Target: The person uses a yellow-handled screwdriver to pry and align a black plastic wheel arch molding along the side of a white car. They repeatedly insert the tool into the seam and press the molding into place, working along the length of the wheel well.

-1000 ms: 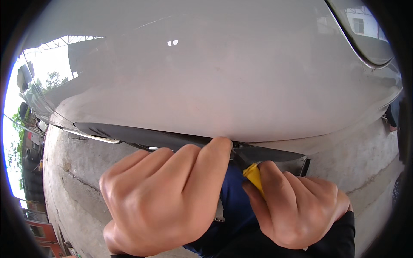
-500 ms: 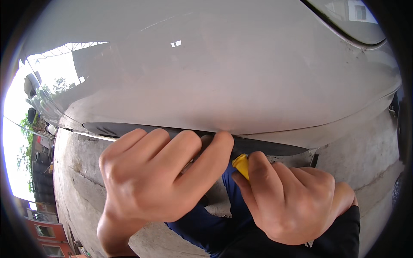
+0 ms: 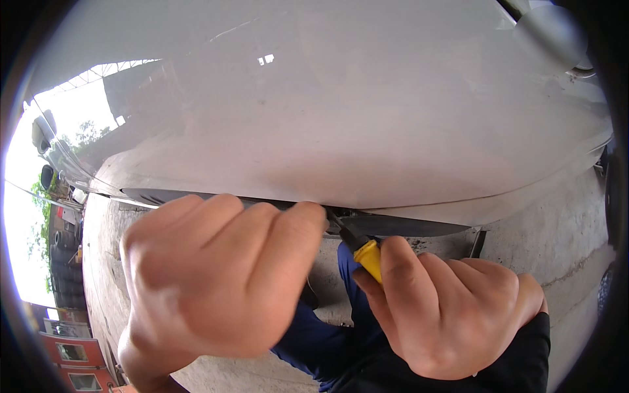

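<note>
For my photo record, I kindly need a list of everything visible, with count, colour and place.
Car side: 1, pale grey, top and centre
Trim strip: 1, dark grey, along the car's lower edge
Tool: 1, yellow and black, just right of centre
Bar: 1, dark, below the strip's right end
Ground: 1, grey, below the car
Structure with windows: 1, red, lower left
Tyre-like rings: several, dark, far left
Leaves: some, green, far left
Round blur: 1, pale, upper right
Trousers: 1 pair, dark blue, lower centre
Sleeve: 1, black, lower right
Left hand: 1, bare, by the strip
Right hand: 1, bare, closed on the tool
</note>
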`<state>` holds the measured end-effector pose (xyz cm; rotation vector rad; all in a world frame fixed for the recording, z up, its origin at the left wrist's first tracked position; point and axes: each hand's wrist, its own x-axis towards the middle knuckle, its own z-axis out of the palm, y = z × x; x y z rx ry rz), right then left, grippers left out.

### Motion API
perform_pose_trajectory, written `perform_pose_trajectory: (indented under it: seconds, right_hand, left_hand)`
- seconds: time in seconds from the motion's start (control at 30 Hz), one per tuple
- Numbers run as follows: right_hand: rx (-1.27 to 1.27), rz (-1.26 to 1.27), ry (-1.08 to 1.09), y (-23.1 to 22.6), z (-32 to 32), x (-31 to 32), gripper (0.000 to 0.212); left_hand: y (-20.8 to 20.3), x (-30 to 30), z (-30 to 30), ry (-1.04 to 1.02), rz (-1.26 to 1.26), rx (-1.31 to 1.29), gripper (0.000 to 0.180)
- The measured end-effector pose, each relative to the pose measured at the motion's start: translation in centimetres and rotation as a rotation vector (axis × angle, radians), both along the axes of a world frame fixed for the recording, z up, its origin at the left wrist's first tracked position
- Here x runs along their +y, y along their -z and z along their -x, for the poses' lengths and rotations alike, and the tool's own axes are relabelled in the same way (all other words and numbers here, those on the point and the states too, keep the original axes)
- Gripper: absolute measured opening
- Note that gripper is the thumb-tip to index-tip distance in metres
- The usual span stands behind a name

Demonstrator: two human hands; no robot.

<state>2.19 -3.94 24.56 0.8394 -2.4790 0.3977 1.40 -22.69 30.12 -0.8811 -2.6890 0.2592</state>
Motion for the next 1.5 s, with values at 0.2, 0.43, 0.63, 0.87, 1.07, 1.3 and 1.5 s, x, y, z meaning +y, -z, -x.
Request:
perform_pose_trajectory:
  seconds: [0.2, 0.43, 0.63, 0.87, 1.07, 1.3, 1.5]
  right_hand:
    - [0.017, -0.017, 0.048, 0.5, 0.2, 0.0, 0.044]
    - [0.061, 0.003, 0.004, 0.8, 0.4, -0.1, 0.041]
    - [0.029, 0.012, 0.009, 1.0, 0.3, 0.1, 0.039]
    - [0.043, 0.007, -0.012, 0.8, 0.4, 0.3, 0.041]
    - [0.050, 0.018, -0.031, 1.2, 0.7, 1.0, 0.046]
    - [0.048, 0.039, -0.140, 1.5, 1.3, 1.4, 0.039]
    - [-0.051, -0.060, -0.147, 0.9, 0.7, 2.1, 0.036]
  left_hand:
    - [1.7, -0.8, 0.9, 0.038, -0.068, 0.051, 0.031]
    - [2.5, -2.2, -0.3, -0.028, -0.086, 0.153, 0.029]
    - [2.9, -2.5, -0.5, -0.049, -0.074, 0.198, 0.032]
    - [3.0, -3.1, -0.8, -0.091, -0.052, 0.328, 0.035]
    - [2.2, -5.4, -1.2, -0.192, -0.238, 0.422, 0.019]
    - [11.5, -5.1, -3.2, -0.350, -0.871, -0.226, 0.022]
    - [16.9, 0.6, -0.9, -0.126, -1.770, -0.939, 0.033]
